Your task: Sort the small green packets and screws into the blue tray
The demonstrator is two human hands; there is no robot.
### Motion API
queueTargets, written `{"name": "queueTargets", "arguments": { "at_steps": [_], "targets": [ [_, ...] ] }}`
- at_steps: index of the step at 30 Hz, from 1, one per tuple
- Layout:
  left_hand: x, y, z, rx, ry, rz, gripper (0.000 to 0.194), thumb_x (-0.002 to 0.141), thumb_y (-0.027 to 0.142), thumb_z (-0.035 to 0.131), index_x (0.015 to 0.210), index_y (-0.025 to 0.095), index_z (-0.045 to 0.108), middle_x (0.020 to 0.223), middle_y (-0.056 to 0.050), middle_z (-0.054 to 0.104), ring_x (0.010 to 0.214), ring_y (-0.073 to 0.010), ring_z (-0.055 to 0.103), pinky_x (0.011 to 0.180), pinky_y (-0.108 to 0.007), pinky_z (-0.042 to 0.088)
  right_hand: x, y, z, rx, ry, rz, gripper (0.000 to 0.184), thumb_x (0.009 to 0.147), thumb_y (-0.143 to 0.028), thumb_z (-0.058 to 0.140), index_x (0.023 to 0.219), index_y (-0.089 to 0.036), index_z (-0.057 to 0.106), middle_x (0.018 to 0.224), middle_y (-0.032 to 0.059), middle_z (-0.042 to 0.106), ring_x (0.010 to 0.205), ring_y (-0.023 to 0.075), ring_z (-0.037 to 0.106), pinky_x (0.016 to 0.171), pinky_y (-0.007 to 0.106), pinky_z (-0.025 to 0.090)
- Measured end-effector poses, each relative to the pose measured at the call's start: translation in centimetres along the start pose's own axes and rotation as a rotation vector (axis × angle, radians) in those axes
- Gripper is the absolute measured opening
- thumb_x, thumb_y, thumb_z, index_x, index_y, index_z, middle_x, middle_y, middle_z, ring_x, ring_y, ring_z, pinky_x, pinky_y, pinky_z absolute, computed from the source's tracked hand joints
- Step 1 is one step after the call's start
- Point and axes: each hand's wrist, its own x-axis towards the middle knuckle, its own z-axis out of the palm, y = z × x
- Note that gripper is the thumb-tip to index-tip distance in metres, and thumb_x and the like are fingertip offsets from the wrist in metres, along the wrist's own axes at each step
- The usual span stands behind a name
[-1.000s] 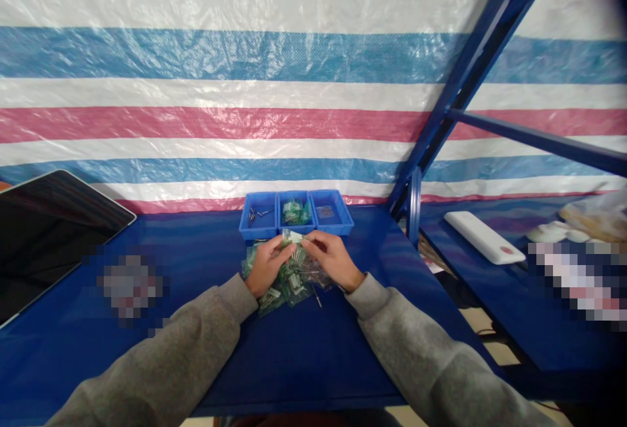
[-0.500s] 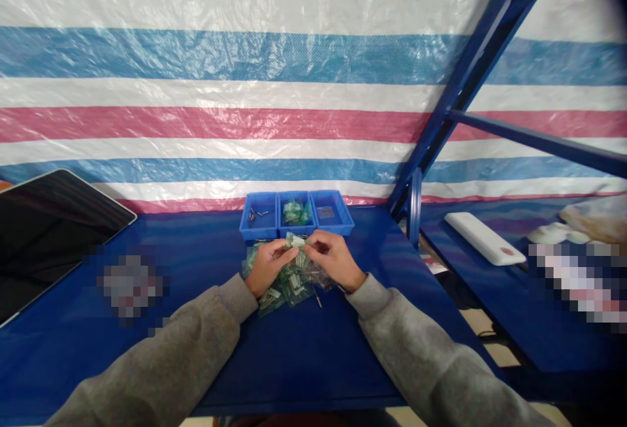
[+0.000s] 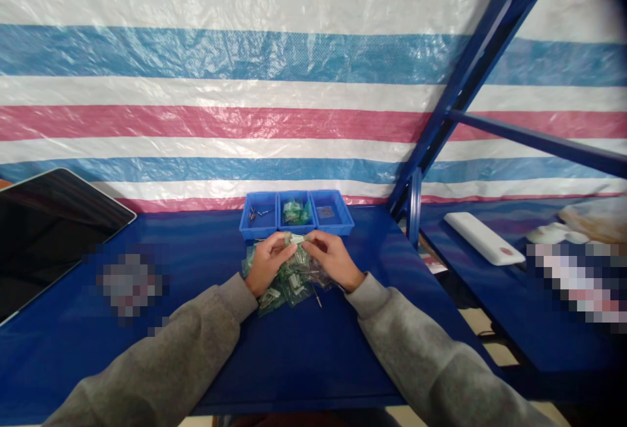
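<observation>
Between my two hands is a small clear-green plastic bag with white and metal pieces showing through. My left hand pinches its left side with thumb and fingers. On the other side, my right hand grips the bag the same way. Beneath them lies a pile of similar green plastic bags, partly covered by my hands. A thin metal pin-like piece sticks out at the pile's lower right edge.
Behind the pile stand three joined blue bins: the left bin holds metal pieces, the middle bin green bags, the right bin small thin pieces. A dark-screened tablet lies left. A white power bank sits right, past a blue metal frame.
The bag's top edge has been turned down between my fingers and now looks more bunched. My fingers have shifted slightly; both hands stay over the pile.
</observation>
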Motion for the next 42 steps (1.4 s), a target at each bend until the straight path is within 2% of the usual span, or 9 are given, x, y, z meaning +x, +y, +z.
{"name": "queueTargets", "arguments": {
  "at_steps": [10,13,17,19,22,25,30,35,42],
  "targets": [
    [0.1,-0.1,-0.1,0.080,0.071,0.018,0.023,0.078,0.034,0.064,0.071,0.012,0.060,0.060,0.003,0.058,0.055,-0.0090,0.051,0.054,-0.020,0.041,-0.2,0.5,0.6,0.084,-0.021,0.053,0.025,0.083,-0.040,0.055,0.086,-0.017,0.063,0.064,-0.0025,0.054,0.057,0.0105,0.047,0.054,0.022,0.038],
    [0.0,-0.2,-0.1,0.101,0.073,0.042,0.022,0.080,0.035,0.062,0.083,0.013,0.063,0.072,-0.001,0.063,0.064,-0.0121,0.057,0.061,-0.023,0.045,-0.1,0.1,0.5,0.128,-0.031,0.076,0.028,0.082,-0.043,0.056,0.075,-0.016,0.060,0.058,-0.0034,0.051,0.053,0.0098,0.046,0.050,0.021,0.037],
    [-0.2,-0.3,-0.3,0.118,0.218,0.186,0.029,0.085,0.032,0.056,0.109,0.017,0.055,0.102,-0.007,0.063,0.094,-0.0179,0.060,0.084,-0.030,0.046,1.1,-0.2,0.3,0.274,-0.026,0.149,0.032,0.080,-0.045,0.059,0.066,-0.016,0.056,0.047,-0.0049,0.047,0.041,0.0079,0.041,0.042,0.021,0.034],
    [-0.1,-0.2,-0.5,0.163,0.298,0.259,0.027,0.087,0.030,0.052,0.111,0.018,0.052,0.106,-0.007,0.061,0.099,-0.0182,0.058,0.087,-0.031,0.045,2.0,-0.1,0.2,0.360,0.041,0.161,0.030,0.079,-0.044,0.060,0.082,-0.014,0.061,0.053,-0.0024,0.055,0.042,0.0086,0.045,0.042,0.022,0.038],
    [0.0,-0.2,-0.6,0.252,0.370,0.315,0.022,0.087,0.029,0.051,0.106,0.018,0.054,0.108,-0.008,0.058,0.100,-0.0183,0.056,0.085,-0.030,0.044,3.0,0.2,0.1,0.453,0.179,0.206,0.060,0.074,-0.043,0.065,0.125,-0.015,0.048,0.098,0.0100,0.065,0.055,0.0125,0.059,0.048,0.027,0.049],
    [0.1,-0.3,-0.6,0.294,0.373,0.320,0.021,0.086,0.029,0.053,0.104,0.018,0.055,0.108,-0.008,0.057,0.098,-0.0182,0.055,0.084,-0.030,0.045,2.7,0.5,-0.4,0.254,0.213,0.214,0.059,0.078,-0.038,0.061,0.130,-0.017,0.044,0.107,0.0120,0.062,0.055,0.0124,0.059,0.049,0.028,0.048],
    [0.2,-0.3,-0.6,0.327,0.328,0.333,0.016,0.087,0.026,0.052,0.100,0.018,0.057,0.103,-0.007,0.057,0.096,-0.0178,0.054,0.081,-0.029,0.044,1.1,0.0,-1.0,-0.411,0.047,-0.036,0.008,0.079,-0.023,0.061,0.081,-0.019,0.067,0.077,0.0030,0.062,0.067,0.0147,0.057,0.066,0.028,0.045],
    [0.2,0.0,-0.6,0.359,0.289,0.330,0.014,0.087,0.027,0.051,0.092,0.018,0.060,0.097,-0.007,0.059,0.093,-0.0183,0.055,0.080,-0.029,0.044,0.4,-0.7,0.1,-0.662,-0.161,-0.152,0.019,0.085,-0.025,0.056,0.103,-0.022,0.064,0.095,0.0056,0.059,0.090,0.0177,0.057,0.077,0.027,0.042],
    [0.0,0.3,-0.5,0.370,0.249,0.323,0.016,0.087,0.029,0.050,0.083,0.018,0.062,0.092,-0.006,0.060,0.089,-0.0185,0.056,0.081,-0.030,0.044,0.4,0.0,0.6,-0.834,-0.051,-0.030,0.015,0.087,-0.026,0.053,0.095,-0.021,0.063,0.093,0.0079,0.061,0.083,0.0199,0.058,0.068,0.028,0.042]
  ]
}}
